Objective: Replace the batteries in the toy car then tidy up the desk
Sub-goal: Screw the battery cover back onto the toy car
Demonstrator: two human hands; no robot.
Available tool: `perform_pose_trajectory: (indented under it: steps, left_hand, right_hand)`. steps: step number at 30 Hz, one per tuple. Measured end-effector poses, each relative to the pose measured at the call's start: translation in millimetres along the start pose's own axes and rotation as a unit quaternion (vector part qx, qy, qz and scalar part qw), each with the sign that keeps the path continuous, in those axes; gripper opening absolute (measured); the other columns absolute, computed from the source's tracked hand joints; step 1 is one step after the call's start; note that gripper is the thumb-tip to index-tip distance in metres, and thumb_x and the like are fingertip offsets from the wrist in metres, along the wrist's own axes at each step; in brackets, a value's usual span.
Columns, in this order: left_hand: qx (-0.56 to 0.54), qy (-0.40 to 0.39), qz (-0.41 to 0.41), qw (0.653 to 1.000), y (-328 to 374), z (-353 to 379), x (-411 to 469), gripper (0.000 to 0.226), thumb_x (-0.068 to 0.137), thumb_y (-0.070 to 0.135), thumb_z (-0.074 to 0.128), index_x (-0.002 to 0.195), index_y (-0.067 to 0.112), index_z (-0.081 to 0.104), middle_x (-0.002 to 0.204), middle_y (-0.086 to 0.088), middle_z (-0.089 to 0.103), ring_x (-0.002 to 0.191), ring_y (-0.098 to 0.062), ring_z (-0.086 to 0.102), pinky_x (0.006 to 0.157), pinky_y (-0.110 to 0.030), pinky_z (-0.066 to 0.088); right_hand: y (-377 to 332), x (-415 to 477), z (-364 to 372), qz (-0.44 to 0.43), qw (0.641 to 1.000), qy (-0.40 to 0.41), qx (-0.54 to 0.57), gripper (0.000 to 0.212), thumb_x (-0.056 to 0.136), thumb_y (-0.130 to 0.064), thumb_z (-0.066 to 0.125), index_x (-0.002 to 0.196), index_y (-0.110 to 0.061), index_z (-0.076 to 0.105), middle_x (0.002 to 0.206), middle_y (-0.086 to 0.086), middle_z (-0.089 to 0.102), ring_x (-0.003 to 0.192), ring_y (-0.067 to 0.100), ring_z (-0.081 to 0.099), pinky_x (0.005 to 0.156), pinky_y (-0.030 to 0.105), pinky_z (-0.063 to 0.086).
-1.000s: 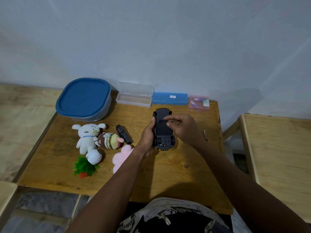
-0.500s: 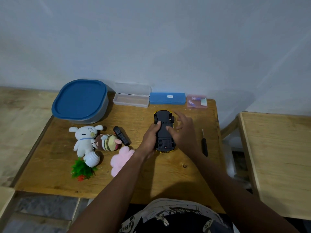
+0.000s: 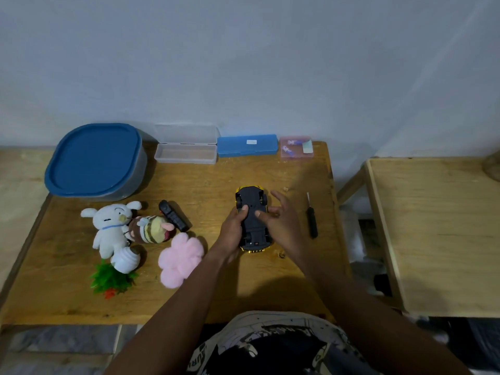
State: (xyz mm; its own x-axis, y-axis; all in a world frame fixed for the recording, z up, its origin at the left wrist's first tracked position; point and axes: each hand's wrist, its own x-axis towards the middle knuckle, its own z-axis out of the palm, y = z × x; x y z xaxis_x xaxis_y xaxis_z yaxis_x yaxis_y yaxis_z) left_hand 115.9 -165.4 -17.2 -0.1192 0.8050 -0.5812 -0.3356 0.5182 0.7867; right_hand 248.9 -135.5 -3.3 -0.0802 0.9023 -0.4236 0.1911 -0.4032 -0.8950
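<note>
A yellow toy car (image 3: 253,209) lies upside down on the wooden desk (image 3: 205,182), its black underside facing up. My left hand (image 3: 232,232) grips the car's left side, thumb on the underside. My right hand (image 3: 281,226) rests against the car's right side with its thumb on the underside and its fingers spread apart. A black screwdriver (image 3: 311,219) lies on the desk just right of my right hand. A black remote control (image 3: 173,215) lies left of the car.
A blue-lidded tub (image 3: 94,161), an open clear case (image 3: 186,147), a blue case (image 3: 247,145) and a pink box (image 3: 296,146) line the desk's back edge. Plush toys (image 3: 112,228), a pink plush flower (image 3: 180,257) and a green plant (image 3: 111,278) sit at the left. A second table (image 3: 438,228) stands to the right.
My right hand has let go of the screwdriver, which now lies on the desk to the right. The hand came back to the car with its fingers spread.
</note>
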Motion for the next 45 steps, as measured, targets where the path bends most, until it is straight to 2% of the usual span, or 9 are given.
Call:
perform_pose_trajectory:
  steps: [4, 7, 10, 13, 16, 19, 25, 37, 45]
  left_hand:
    - [0.000, 0.002, -0.014, 1.000, -4, 4, 3, 0.033, 0.106, 0.032, 0.047, 0.132, 0.013, 0.056, 0.119, -0.015, 0.070, 0.100, -0.030, 0.070, 0.086, -0.046, 0.057]
    - [0.002, 0.005, -0.018, 1.000, -6, 8, 7, 0.033, 0.106, 0.033, 0.047, 0.131, 0.013, 0.055, 0.119, -0.014, 0.070, 0.103, -0.031, 0.069, 0.091, -0.050, 0.056]
    - [0.010, -0.002, -0.023, 1.000, -4, 15, 12, 0.030, 0.106, 0.032, 0.046, 0.128, 0.013, 0.055, 0.116, -0.012, 0.070, 0.100, -0.029, 0.070, 0.093, -0.050, 0.055]
    - [0.020, -0.008, -0.037, 0.999, -2, 25, 16, 0.026, 0.106, 0.033, 0.047, 0.125, 0.017, 0.056, 0.116, -0.011, 0.070, 0.098, -0.028, 0.070, 0.094, -0.053, 0.055]
    - [0.020, -0.020, -0.048, 0.998, -2, 36, 19, 0.025, 0.106, 0.033, 0.047, 0.124, 0.018, 0.056, 0.112, -0.007, 0.070, 0.097, -0.027, 0.069, 0.090, -0.050, 0.057]
    - [0.032, -0.030, -0.056, 0.997, -4, 45, 20, 0.027, 0.106, 0.033, 0.047, 0.127, 0.018, 0.055, 0.112, -0.005, 0.070, 0.097, -0.026, 0.070, 0.087, -0.047, 0.058]
    - [0.044, -0.020, -0.065, 0.997, -7, 49, 25, 0.033, 0.106, 0.035, 0.046, 0.133, 0.015, 0.052, 0.122, -0.011, 0.068, 0.106, -0.032, 0.068, 0.091, -0.049, 0.056]
    - [0.040, -0.010, -0.059, 0.997, -8, 52, 21, 0.028, 0.107, 0.033, 0.045, 0.126, 0.015, 0.054, 0.115, -0.010, 0.068, 0.099, -0.030, 0.068, 0.088, -0.049, 0.056]
    - [0.037, -0.015, -0.056, 0.998, -9, 51, 21, 0.029, 0.106, 0.034, 0.046, 0.128, 0.016, 0.054, 0.118, -0.010, 0.068, 0.104, -0.030, 0.068, 0.092, -0.051, 0.056]
  right_hand:
    - [11, 6, -4, -0.009, 0.999, 0.018, -0.039, 0.059, 0.083, -0.028, 0.076, 0.135, -0.030, 0.049, 0.106, -0.004, 0.063, 0.094, 0.006, 0.062, 0.064, 0.021, 0.049]
    - [20, 8, -8, -0.027, 0.996, 0.037, -0.077, 0.040, 0.085, -0.032, 0.073, 0.122, -0.023, 0.062, 0.102, -0.007, 0.064, 0.097, 0.010, 0.063, 0.074, 0.025, 0.052]
    - [24, 10, -20, -0.072, 0.984, 0.101, -0.129, 0.017, 0.090, -0.030, 0.067, 0.102, -0.020, 0.073, 0.096, -0.008, 0.068, 0.093, 0.009, 0.064, 0.072, 0.023, 0.047]
    - [28, 14, -37, -0.085, 0.961, 0.169, -0.203, 0.009, 0.089, -0.027, 0.066, 0.094, -0.024, 0.073, 0.095, -0.006, 0.067, 0.090, 0.010, 0.062, 0.072, 0.024, 0.044]
    - [32, 20, -58, -0.090, 0.926, 0.196, -0.310, 0.013, 0.089, -0.028, 0.065, 0.098, -0.026, 0.073, 0.097, -0.003, 0.062, 0.090, 0.015, 0.060, 0.070, 0.026, 0.044]
    - [33, 22, -77, -0.099, 0.905, 0.189, -0.368, 0.018, 0.091, -0.031, 0.062, 0.104, -0.026, 0.073, 0.101, -0.001, 0.057, 0.096, 0.016, 0.054, 0.081, 0.035, 0.050]
    - [38, 24, -89, -0.158, 0.863, 0.171, -0.449, 0.014, 0.086, -0.025, 0.068, 0.096, -0.021, 0.076, 0.098, 0.002, 0.057, 0.097, 0.021, 0.053, 0.082, 0.037, 0.048]
    - [45, 29, -95, -0.179, 0.831, 0.154, -0.504, 0.015, 0.090, -0.029, 0.061, 0.085, -0.025, 0.074, 0.093, -0.002, 0.046, 0.092, 0.021, 0.047, 0.072, 0.038, 0.044]
    - [45, 34, -98, -0.221, 0.819, 0.138, -0.511, 0.017, 0.090, -0.026, 0.059, 0.086, -0.019, 0.074, 0.091, -0.002, 0.046, 0.092, 0.020, 0.047, 0.078, 0.035, 0.042]
